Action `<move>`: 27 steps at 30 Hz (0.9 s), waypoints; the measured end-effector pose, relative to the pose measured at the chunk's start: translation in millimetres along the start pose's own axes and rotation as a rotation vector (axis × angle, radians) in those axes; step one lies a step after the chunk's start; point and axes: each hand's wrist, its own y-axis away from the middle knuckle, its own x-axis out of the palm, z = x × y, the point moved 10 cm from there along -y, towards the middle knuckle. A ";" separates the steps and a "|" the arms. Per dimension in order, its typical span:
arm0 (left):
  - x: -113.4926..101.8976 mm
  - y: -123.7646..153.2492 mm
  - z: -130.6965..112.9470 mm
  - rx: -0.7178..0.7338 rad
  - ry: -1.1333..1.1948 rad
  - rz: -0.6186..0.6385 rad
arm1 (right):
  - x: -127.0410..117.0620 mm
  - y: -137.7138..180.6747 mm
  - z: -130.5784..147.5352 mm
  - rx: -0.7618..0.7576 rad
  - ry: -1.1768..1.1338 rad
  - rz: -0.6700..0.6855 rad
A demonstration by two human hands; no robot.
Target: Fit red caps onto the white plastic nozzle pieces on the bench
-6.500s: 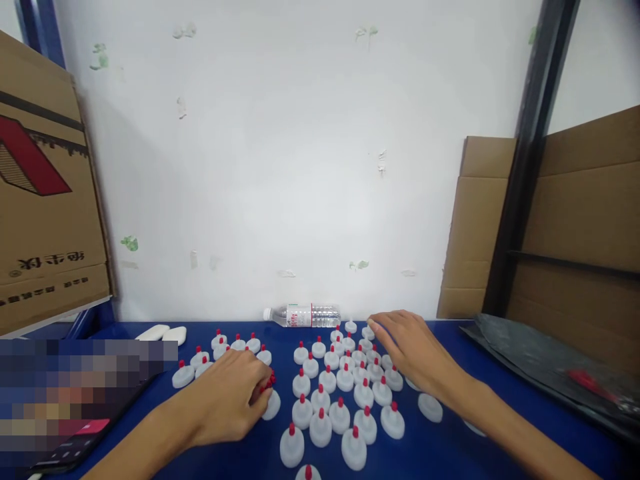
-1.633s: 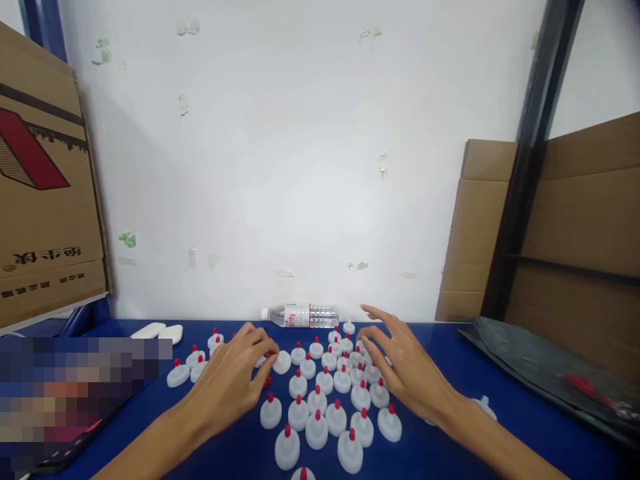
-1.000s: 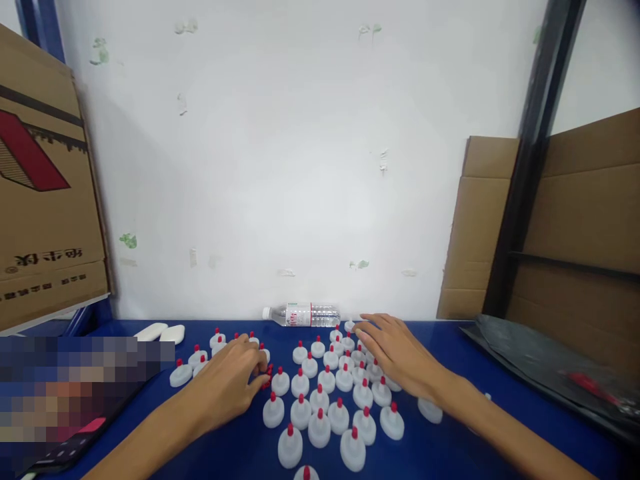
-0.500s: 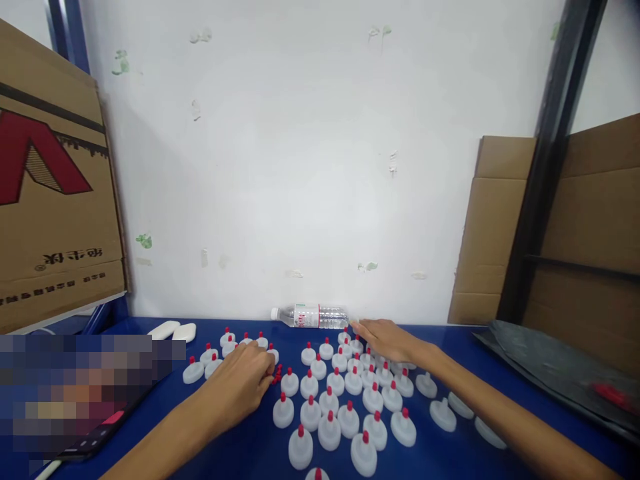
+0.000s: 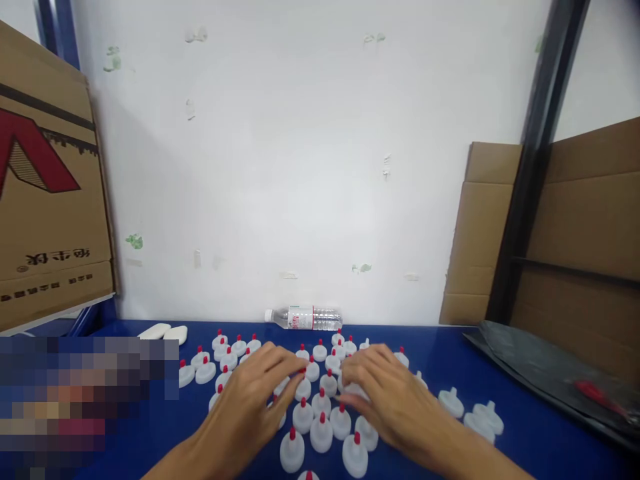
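Note:
My left hand (image 5: 257, 393) is over the left middle of the group, thumb and fingers pinched; red shows at the fingertips, apparently a small red tip cap, partly hidden. My right hand (image 5: 387, 397) faces it, its fingers curled round a white spout cap (image 5: 355, 391) that they largely cover. The hands are apart. Around them stand many white spout caps with red tips, such as a capped one (image 5: 321, 433) in front. At right are several white spout caps without red tips, one a bare-spouted cap (image 5: 451, 403).
A clear plastic bottle (image 5: 320, 318) lies on the blue table (image 5: 425, 453) against the white wall. Two white oval objects (image 5: 175, 334) lie at back left, near a blurred-out area. A dark plastic bag (image 5: 545, 373) covers the right edge. Cardboard (image 5: 475, 233) stands at right.
My right hand has come back from the rear of the group toward the middle, now holding a white spout cap. My left hand has moved right, away from the loose red caps.

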 end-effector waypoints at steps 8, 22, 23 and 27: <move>8.7 6.5 -42.3 0.212 -0.014 0.005 | -5.5 -4.0 23.9 -0.039 -0.111 -0.105; 9.6 11.7 -39.8 0.233 -0.093 -0.042 | -6.8 -0.9 23.7 -0.020 -0.096 -0.104; 10.1 11.8 -40.1 0.233 -0.087 -0.039 | -6.3 -0.7 24.8 -0.029 -0.103 -0.098; 15.6 11.6 -36.1 0.204 -0.033 -0.004 | -4.9 1.6 29.7 -0.070 -0.117 -0.101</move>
